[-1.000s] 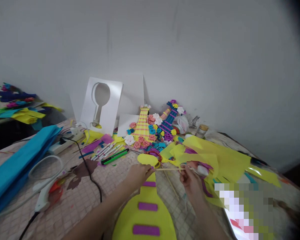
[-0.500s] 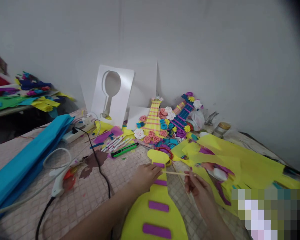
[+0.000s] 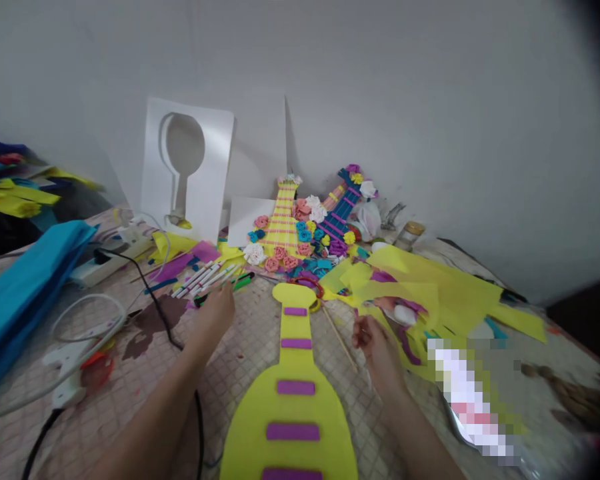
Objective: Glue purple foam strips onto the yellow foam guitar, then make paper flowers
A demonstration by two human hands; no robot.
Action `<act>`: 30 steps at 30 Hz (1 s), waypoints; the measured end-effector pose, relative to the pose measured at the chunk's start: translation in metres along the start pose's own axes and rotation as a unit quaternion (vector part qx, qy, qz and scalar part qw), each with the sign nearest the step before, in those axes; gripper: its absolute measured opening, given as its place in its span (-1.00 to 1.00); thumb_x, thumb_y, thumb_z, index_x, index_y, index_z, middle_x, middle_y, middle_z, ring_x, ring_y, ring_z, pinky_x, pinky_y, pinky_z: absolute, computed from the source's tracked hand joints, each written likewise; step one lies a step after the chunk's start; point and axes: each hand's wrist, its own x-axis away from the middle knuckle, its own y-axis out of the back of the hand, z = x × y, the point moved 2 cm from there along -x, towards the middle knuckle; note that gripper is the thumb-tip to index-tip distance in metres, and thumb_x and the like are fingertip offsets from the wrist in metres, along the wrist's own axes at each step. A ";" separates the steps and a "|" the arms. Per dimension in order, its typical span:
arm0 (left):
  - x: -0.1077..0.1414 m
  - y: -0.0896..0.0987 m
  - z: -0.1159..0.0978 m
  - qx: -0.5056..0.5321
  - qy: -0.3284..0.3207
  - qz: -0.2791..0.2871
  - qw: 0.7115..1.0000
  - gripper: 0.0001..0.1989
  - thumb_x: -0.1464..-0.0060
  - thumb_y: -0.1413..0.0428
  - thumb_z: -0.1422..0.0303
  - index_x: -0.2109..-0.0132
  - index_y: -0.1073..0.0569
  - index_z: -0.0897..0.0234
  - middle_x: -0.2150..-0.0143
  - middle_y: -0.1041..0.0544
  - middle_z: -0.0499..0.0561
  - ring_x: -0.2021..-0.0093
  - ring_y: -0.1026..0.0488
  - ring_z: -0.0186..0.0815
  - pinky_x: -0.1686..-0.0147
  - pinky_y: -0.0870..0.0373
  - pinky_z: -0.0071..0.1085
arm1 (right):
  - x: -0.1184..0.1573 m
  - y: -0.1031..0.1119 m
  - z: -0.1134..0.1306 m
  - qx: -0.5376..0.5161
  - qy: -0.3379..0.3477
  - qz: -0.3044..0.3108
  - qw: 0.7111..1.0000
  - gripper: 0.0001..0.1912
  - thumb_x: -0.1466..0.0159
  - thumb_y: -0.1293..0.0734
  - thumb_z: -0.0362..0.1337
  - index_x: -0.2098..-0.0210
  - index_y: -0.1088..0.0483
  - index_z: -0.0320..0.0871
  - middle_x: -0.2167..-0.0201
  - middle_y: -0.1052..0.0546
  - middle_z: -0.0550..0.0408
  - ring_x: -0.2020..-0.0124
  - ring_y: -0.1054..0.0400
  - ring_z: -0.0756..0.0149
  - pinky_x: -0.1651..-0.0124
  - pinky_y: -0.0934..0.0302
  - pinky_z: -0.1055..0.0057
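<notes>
In the head view, my left hand [image 3: 219,308] is closed over a green utility knife [image 3: 242,283], whose ends stick out on both sides of the fingers. A bundle of white pens or tubes [image 3: 200,279] lies just beyond it. My right hand [image 3: 377,343] hovers right of centre with curled fingers; whatever they hold, if anything, is hidden. Beside it a thin wooden stick [image 3: 341,337] rests on the table. Between my hands lies a yellow guitar-shaped piece [image 3: 295,363] with purple strips [image 3: 296,387] across its neck and body.
Decorated yellow [image 3: 284,223] and blue [image 3: 341,212] instruments with paper flowers lean at the back. A white cut-out board [image 3: 215,167] stands behind. Blue paper [image 3: 35,293], a power strip [image 3: 93,267] and cables lie left. Yellow sheets [image 3: 460,287] and a pixelated object [image 3: 470,400] lie right.
My left hand has left the yellow piece's neck and moved left to the utility knife. My right hand has drawn away from the neck; the stick held across it no longer shows there. The view has shifted right.
</notes>
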 end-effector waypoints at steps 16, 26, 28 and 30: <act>-0.011 -0.006 0.022 -0.011 0.039 -0.036 0.999 -0.68 -0.06 0.08 0.42 0.09 -0.46 0.29 0.03 -0.39 0.17 -0.02 -0.26 -0.01 0.05 -0.18 -0.09 | -0.003 0.007 -0.019 0.352 0.010 0.146 0.924 -0.77 -0.12 -0.18 -0.17 0.56 -0.31 -0.15 0.61 -0.41 0.13 0.52 -0.28 0.32 0.42 -0.07 0.41; -0.013 -0.005 0.020 0.109 0.047 -0.058 0.991 -0.68 -0.03 0.09 0.42 0.10 -0.44 0.36 0.01 -0.38 0.27 -0.08 -0.20 0.08 -0.05 -0.04 0.03 | -0.007 0.019 -0.017 0.399 0.045 0.137 0.905 -0.80 -0.09 -0.22 -0.16 0.55 -0.32 -0.15 0.62 -0.42 0.13 0.55 -0.28 0.31 0.45 -0.07 0.41; -0.013 -0.007 0.008 0.169 0.001 -0.030 0.985 -0.69 -0.05 0.08 0.39 0.10 -0.44 0.33 0.03 -0.42 0.20 -0.06 -0.25 -0.04 -0.07 -0.09 -0.14 | -0.007 0.017 -0.016 0.406 0.066 0.137 0.901 -0.76 -0.10 -0.22 -0.14 0.57 -0.33 -0.15 0.60 -0.43 0.10 0.53 -0.27 0.29 0.42 -0.08 0.38; -0.008 -0.011 -0.007 0.236 -0.042 0.017 0.971 -0.70 -0.05 0.06 0.36 0.12 -0.45 0.32 0.08 -0.46 0.17 0.01 -0.33 -0.12 -0.02 -0.18 -0.27 | -0.010 0.014 -0.016 0.403 0.086 0.133 0.901 -0.76 -0.12 -0.20 -0.14 0.52 -0.36 -0.16 0.54 -0.45 0.07 0.49 -0.28 0.27 0.37 -0.10 0.35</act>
